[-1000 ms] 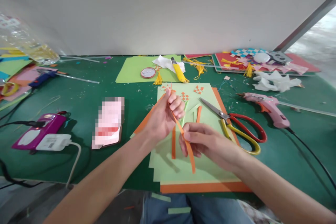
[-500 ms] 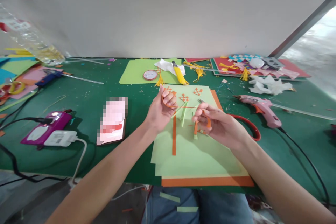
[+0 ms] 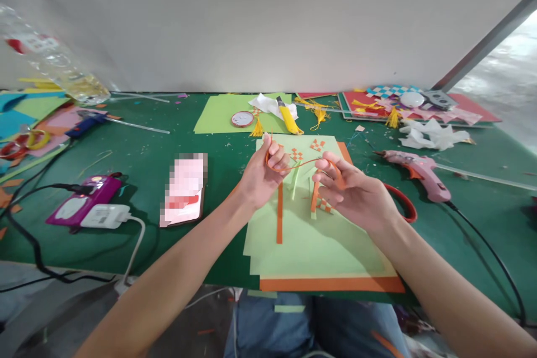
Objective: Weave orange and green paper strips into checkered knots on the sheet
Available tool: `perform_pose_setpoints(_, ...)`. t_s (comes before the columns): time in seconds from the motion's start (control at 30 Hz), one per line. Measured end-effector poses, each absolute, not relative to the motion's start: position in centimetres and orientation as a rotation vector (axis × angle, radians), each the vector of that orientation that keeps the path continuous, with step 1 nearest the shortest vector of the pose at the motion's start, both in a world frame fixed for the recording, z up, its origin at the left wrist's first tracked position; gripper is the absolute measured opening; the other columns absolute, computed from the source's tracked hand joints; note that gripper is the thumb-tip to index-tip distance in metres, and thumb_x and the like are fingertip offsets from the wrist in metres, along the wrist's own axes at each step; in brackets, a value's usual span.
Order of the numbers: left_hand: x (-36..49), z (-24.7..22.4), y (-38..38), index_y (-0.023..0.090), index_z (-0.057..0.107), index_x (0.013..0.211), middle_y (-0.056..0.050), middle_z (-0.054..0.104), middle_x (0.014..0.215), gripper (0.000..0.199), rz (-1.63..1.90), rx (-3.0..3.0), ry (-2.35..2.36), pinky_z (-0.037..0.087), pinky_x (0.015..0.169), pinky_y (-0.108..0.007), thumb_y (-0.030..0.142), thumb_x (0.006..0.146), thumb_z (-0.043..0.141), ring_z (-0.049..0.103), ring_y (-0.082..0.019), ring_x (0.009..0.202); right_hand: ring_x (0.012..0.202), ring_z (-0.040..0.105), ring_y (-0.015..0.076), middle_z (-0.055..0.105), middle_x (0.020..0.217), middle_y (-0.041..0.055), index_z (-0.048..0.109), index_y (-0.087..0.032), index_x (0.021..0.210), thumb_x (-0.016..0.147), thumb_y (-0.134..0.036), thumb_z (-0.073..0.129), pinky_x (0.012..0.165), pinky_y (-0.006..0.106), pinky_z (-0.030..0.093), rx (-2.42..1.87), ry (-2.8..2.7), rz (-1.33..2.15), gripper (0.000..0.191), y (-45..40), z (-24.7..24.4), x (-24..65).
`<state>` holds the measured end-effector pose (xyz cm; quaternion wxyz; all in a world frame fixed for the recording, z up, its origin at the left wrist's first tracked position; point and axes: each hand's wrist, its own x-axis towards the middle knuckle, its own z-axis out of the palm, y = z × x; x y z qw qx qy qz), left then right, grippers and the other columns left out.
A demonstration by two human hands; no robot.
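A thin orange paper strip spans the gap between my hands, sagging a little. My left hand pinches one end of it, with a loop near the fingers. The other end curls round the fingers of my right hand, which are closed on it. Under both hands lie pale green sheets over an orange sheet. On them are a straight orange strip, green strips and small orange-and-white checkered pieces.
A phone and a purple power socket lie left. To the right are a pink glue gun with its cable and a red ring. A yellow cutter lies behind the sheets.
The strip between my hands has gone from taut to slack and curved. My left hand has shifted slightly right. The view has moved a little.
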<state>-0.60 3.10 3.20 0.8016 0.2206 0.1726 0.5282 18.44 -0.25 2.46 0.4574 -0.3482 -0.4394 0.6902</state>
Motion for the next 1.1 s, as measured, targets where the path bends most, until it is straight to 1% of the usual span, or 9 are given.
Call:
perform_pose_setpoints(0.1, -0.5, 3.1, 3.1, 0.016, 0.045, 0.063, 0.007, 0.033, 0.053, 0.04, 1.115, 0.511, 0.395, 0.037, 0.049, -0.018, 0.039, 0.093, 0.056, 0.038, -0.006, 0.049, 0.097, 0.066, 0.0194, 0.067, 0.115, 0.0015, 0.061, -0.031, 0.105, 0.072, -0.018, 0.06, 0.046, 0.023, 0.032, -0.877, -1.087, 1.674, 0.035, -0.3, 2.5, 18.4)
perform_pose_setpoints(0.23, -0.4, 2.8, 2.9, 0.016, 0.048, 0.062, 0.006, 0.036, 0.054, 0.039, 1.088, 0.622, 0.443, 0.041, 0.055, -0.019, 0.04, 0.091, 0.059, 0.044, -0.008, 0.054, 0.072, 0.065, 0.0148, 0.068, 0.086, 0.0019, 0.061, -0.025, 0.088, 0.08, -0.034, 0.065, 0.043, 0.022, 0.03, -0.911, -1.042, 1.722, 0.013, -0.4, 2.5, 17.8)
perform_pose_setpoints(0.3, -0.3, 2.6, 2.8, 0.016, 0.052, 0.063, 0.005, 0.04, 0.056, 0.037, 1.077, 0.728, 0.466, 0.043, 0.059, -0.02, 0.041, 0.09, 0.061, 0.047, -0.009, 0.058, 0.061, 0.06, 0.0125, 0.065, 0.074, 0.0015, 0.058, -0.021, 0.078, 0.082, -0.041, 0.064, 0.042, 0.022, 0.029, -0.933, -1.041, 1.757, 0.021, -0.5, 2.5, 17.5)
perform_pose_setpoints(0.37, -0.2, 2.3, 2.6, 0.016, 0.056, 0.066, 0.004, 0.044, 0.059, 0.036, 1.06, 0.843, 0.495, 0.043, 0.063, -0.02, 0.043, 0.088, 0.062, 0.049, -0.009, 0.061, 0.057, 0.058, 0.0114, 0.063, 0.069, 0.0011, 0.057, -0.019, 0.076, 0.084, -0.044, 0.063, 0.042, 0.022, 0.03, -0.975, -1.042, 1.77, 0.027, -0.6, 2.4, 17.1)
perform_pose_setpoints(0.57, 0.0, 2.2, 2.1, 0.017, 0.063, 0.072, -0.001, 0.056, 0.072, 0.034, 0.916, 1.189, 0.597, 0.043, 0.072, -0.024, 0.043, 0.091, 0.057, 0.055, -0.012, 0.071, 0.054, 0.058, 0.0104, 0.063, 0.069, -0.0001, 0.059, -0.018, 0.092, 0.085, -0.037, 0.06, 0.042, 0.021, 0.03, -1.065, -1.102, 1.598, 0.02, -0.7, 2.2, 16.6)
perform_pose_setpoints(0.7, 0.0, 2.5, 1.9, 0.017, 0.067, 0.069, -0.002, 0.057, 0.079, 0.029, 0.945, 1.338, 0.705, 0.042, 0.075, -0.024, 0.038, 0.088, 0.061, 0.055, -0.012, 0.076, 0.05, 0.055, 0.01, 0.062, 0.064, -0.0036, 0.052, -0.021, 0.098, 0.087, -0.037, 0.058, 0.043, 0.021, 0.032, -1.14, -1.261, 1.323, 0.02, -0.7, 2.3, 16.5)
perform_pose_setpoints(0.83, 0.0, 2.5, 2.0, 0.019, 0.068, 0.069, -0.002, 0.058, 0.089, 0.024, 0.914, 1.444, 0.731, 0.042, 0.081, -0.026, 0.036, 0.085, 0.065, 0.056, -0.014, 0.086, 0.044, 0.049, 0.0089, 0.058, 0.056, -0.008, 0.044, -0.023, 0.099, 0.085, -0.034, 0.06, 0.042, 0.02, 0.033, -1.168, -1.389, 1.296, 0.024, -0.8, 2.3, 16.5)
perform_pose_setpoints(0.93, 0.0, 2.3, 2.0, 0.018, 0.068, 0.071, -0.002, 0.059, 0.086, 0.021, 0.885, 1.455, 0.722, 0.042, 0.079, -0.026, 0.034, 0.084, 0.065, 0.056, -0.013, 0.083, 0.042, 0.047, 0.009, 0.054, 0.051, -0.0095, 0.044, -0.023, 0.099, 0.083, -0.031, 0.061, 0.043, 0.02, 0.035, -1.222, -1.456, 1.278, 0.024, -0.9, 2.2, 16.6)
perform_pose_setpoints(1.1, 0.1, 2.4, 1.8, 0.017, 0.068, 0.074, -0.002, 0.063, 0.081, 0.018, 0.826, 1.411, 0.749, 0.044, 0.078, -0.027, 0.033, 0.082, 0.067, 0.059, -0.014, 0.081, 0.043, 0.047, 0.0087, 0.054, 0.053, -0.009, 0.047, -0.023, 0.103, 0.08, -0.027, 0.06, 0.045, 0.021, 0.035, -1.296, -1.565, 1.179, 0.027, -1.0, 2.1, 17.0)
